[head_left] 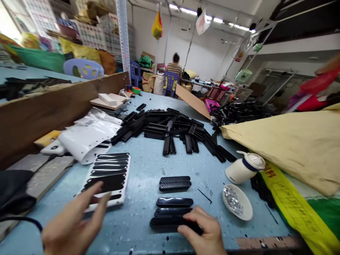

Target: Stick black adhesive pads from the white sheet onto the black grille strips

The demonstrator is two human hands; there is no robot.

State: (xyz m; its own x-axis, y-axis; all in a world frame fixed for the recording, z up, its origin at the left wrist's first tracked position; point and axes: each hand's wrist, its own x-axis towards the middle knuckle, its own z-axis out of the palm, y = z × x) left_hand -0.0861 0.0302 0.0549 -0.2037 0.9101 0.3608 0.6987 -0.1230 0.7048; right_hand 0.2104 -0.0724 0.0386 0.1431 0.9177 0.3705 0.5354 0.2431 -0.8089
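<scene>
My left hand is slightly blurred, with thumb and fingers apart and nothing seen between them. It hovers at the near edge of a white sheet bearing several long black round-ended stickers. My right hand closes its thumb and fingers around the right end of a long black plastic casing. That casing is the nearest of a short row. Just beyond it lie two similar glossy casings. Farther up, a black part with a perforated face rests on the blue table.
Several black casings are heaped across the table's far middle. At right stand a white bowl of small metal pieces, a cream lidded jug and a yellow sack. A wooden board edges the left; a person sits far back.
</scene>
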